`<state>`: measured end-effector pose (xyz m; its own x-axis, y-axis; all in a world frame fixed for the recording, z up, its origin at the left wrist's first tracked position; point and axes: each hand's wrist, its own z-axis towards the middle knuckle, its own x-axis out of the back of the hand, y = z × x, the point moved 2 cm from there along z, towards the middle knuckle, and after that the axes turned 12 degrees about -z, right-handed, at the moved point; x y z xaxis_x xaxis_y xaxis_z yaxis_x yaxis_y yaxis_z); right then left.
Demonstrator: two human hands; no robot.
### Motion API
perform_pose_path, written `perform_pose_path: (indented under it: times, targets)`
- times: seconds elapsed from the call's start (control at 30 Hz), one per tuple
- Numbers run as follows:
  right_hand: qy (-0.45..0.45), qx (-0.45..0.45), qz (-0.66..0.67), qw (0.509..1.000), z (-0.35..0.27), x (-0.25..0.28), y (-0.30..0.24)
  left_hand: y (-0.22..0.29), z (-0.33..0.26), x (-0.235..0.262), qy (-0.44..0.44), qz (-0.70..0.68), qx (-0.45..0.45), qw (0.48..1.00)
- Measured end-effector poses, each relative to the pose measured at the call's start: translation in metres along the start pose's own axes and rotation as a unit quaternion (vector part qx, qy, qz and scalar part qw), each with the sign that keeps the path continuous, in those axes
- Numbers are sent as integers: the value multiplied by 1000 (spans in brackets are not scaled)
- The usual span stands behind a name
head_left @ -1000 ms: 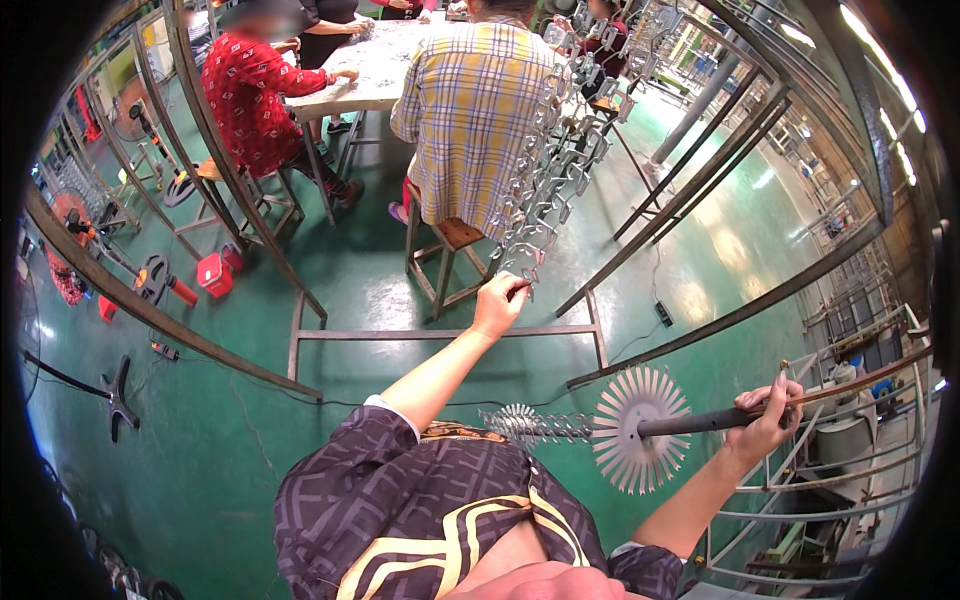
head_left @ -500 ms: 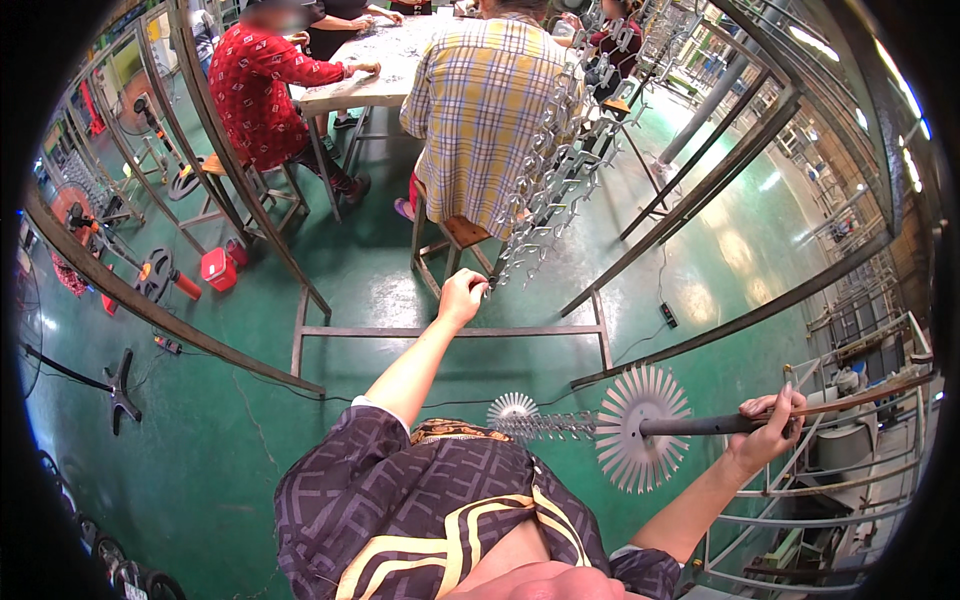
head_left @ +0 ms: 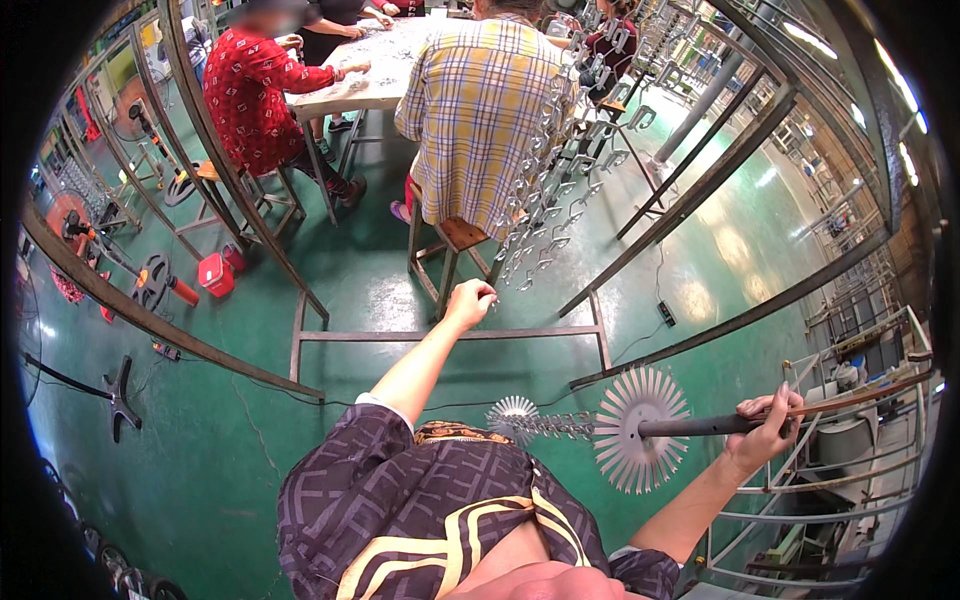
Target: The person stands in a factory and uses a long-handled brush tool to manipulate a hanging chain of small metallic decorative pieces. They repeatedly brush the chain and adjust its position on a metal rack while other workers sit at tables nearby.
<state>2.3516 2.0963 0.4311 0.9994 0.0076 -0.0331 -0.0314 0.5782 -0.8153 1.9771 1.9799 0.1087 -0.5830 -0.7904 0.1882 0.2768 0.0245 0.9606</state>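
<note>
My left hand (head_left: 469,304) reaches forward with its fingers pinched together, near the lower end of strands of small bent metal hooks (head_left: 545,215). What the fingertips hold, if anything, is too small to name. My right hand (head_left: 768,428) is wrapped round the end of a dark rod (head_left: 685,427), out to my right. Along the rod sit a large slotted metal disc (head_left: 640,385) and a smaller slotted disc (head_left: 515,408). A row of small metal pieces (head_left: 560,426) stretches between the two discs.
A dark metal frame (head_left: 450,334) surrounds the spot ahead, its bars rising on both sides. Beyond it, people sit at a work table (head_left: 390,70); a person in a plaid shirt (head_left: 490,120) is on a wooden stool (head_left: 462,234). A wire rack (head_left: 830,515) stands at my right.
My left hand has shifted slightly right and toward me, its fingers still pinched. The hanging hooks have swung a little. My right hand and the rod look the same.
</note>
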Motion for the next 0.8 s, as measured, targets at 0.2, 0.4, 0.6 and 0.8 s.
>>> perform_pose_path:
  times: [0.2, 0.4, 0.6, 0.8]
  targets:
    - [6, -5, -16, 1000, -2, -4, -3, 0, 1, -12, -26, -12, 22, 999]
    - [5, -10, -13, 1000, -2, -4, -3, -3, 5, -26, -26, -20, 41, 999]
    - [6, -8, -10, 1000, -1, -2, -5, 7, 8, -24, -67, 27, 48, 996]
    - [20, -16, -8, 1000, 0, 3, -6, 127, 53, 56, 83, 50, -166, 981]
